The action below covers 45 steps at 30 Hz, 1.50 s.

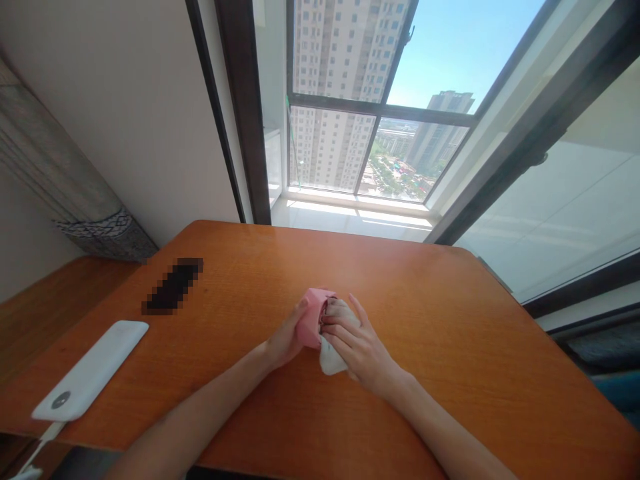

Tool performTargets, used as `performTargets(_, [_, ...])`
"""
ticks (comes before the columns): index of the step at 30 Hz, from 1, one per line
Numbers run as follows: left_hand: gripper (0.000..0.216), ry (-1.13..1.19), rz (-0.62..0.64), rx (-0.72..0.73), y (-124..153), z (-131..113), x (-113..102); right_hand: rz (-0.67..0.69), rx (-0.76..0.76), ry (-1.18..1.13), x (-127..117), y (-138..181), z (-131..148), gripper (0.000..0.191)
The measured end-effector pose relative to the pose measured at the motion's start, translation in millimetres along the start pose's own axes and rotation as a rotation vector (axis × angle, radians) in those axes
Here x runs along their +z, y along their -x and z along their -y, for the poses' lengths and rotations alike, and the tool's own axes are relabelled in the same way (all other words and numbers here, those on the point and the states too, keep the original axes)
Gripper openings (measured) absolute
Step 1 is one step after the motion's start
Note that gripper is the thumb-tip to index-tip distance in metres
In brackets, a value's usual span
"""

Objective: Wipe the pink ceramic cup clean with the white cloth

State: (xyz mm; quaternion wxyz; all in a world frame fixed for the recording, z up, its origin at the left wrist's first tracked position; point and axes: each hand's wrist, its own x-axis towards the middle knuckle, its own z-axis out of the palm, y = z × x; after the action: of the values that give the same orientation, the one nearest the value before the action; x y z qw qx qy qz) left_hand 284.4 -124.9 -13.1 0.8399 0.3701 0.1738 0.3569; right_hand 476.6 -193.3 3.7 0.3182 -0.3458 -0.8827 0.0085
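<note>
Head view: holds a pink pouch [309, 321] in the left hand [287, 339], over the middle of a wooden table [450, 333]. Points its open mouth right, toward the right hand [364, 350], with the long axis running near to far and leaning slightly right at the far end. Wraps the left fingers around the pouch's left side, thumb along the upper face, the rest mostly hidden. Clasps a white cloth [331, 359] in the right hand, just at the mouth, bending several fingers close together over it and raising one apart on the far side. Cannot see the right thumb. Shows a dark gap inside the mouth beside the fingertips; cannot tell the amount of cloth inside. Lets the cloth's loose end droop toward the near side.

On the left part of the table, shows a white device [93, 370] lying flat, long axis from near left to far right, with a cable [51, 433] plugged into the near end. Just beyond, shows a dark pixelated object [173, 287] on the same slant. Past the far edge, looks out through a window [335, 103].
</note>
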Motion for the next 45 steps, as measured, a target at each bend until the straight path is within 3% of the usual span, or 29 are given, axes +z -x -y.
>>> performTargets(2, [0.065,-0.081,-0.08,0.072,-1.3,3.0,-0.2,0.01,0.077,-0.1,2.3,-2.3,3.7,0.032])
performTargets(4, [0.065,-0.314,-0.13,0.227,-1.2,5.1,-3.6,-0.034,0.24,-0.335,8.6,-4.8,11.7,0.022])
performTargets(8, [0.091,-0.842,-0.092,0.549,1.5,4.1,-16.2,-0.127,0.595,-0.861,21.8,-6.0,25.7,0.045])
performTargets(11, [0.108,-0.904,-0.002,0.608,4.0,2.4,-20.3,-0.162,0.693,-0.965,23.4,-5.5,29.2,0.046])
performTargets(13, [0.106,-0.764,0.052,0.506,5.1,1.5,-17.4,-0.21,0.664,-0.85,19.9,-4.9,28.0,0.039])
performTargets(16, [0.098,-0.359,0.064,0.288,4.3,-1.3,-8.7,-0.213,0.375,-0.502,9.7,-2.4,18.8,0.029])
performTargets(19, [0.09,-0.019,0.063,0.017,1.5,-5.3,-2.4,-0.045,0.045,-0.114,-1.6,0.2,5.2,0.028])
performTargets(22, [0.074,0.078,0.027,-0.079,-0.5,-5.0,-0.1,0.071,0.003,0.024,-6.0,-1.2,0.5,0.035])
performTargets(24, [0.067,0.005,-0.044,0.03,-1.0,-2.5,-0.6,0.063,0.088,-0.084,-2.4,-4.1,5.3,0.026])
performTargets(26, [0.066,-0.238,-0.09,0.223,-1.4,-0.8,-3.8,0.002,0.254,-0.331,5.2,-6.7,13.8,0.025])
performTargets(30, [0.084,-0.889,-0.009,0.669,-2.5,-4.9,-18.2,-0.116,0.602,-0.916,18.9,-7.9,27.0,0.047])
performTargets(32, [0.095,-1.015,0.046,0.768,-2.3,-7.8,-23.2,-0.15,0.673,-1.018,20.2,-7.9,28.9,0.045])
performTargets(35, [0.111,-0.829,0.087,0.616,-0.2,-8.0,-20.6,-0.229,0.628,-0.846,14.2,-8.6,26.3,0.033])
performTargets(37, [0.109,-0.525,0.111,0.422,1.2,-6.2,-14.4,-0.239,0.455,-0.6,6.8,-8.1,20.3,0.026])
performTargets(39, [0.103,-0.213,0.133,0.199,1.7,-4.7,-8.5,-0.161,0.215,-0.314,-1.2,-6.1,11.3,0.02])
performTargets(41, [0.093,0.006,0.11,0.01,1.6,-4.0,-4.3,-0.035,0.035,-0.079,-7.7,-3.3,2.3,0.029])
performTargets(43, [0.079,0.085,0.04,-0.065,1.4,-3.2,-1.9,0.051,-0.019,0.018,-10.4,-1.2,-2.1,0.04])
performTargets(45, [0.067,0.016,-0.028,0.01,1.3,-1.5,-1.2,0.071,0.02,-0.044,-7.9,-1.0,0.5,0.037])
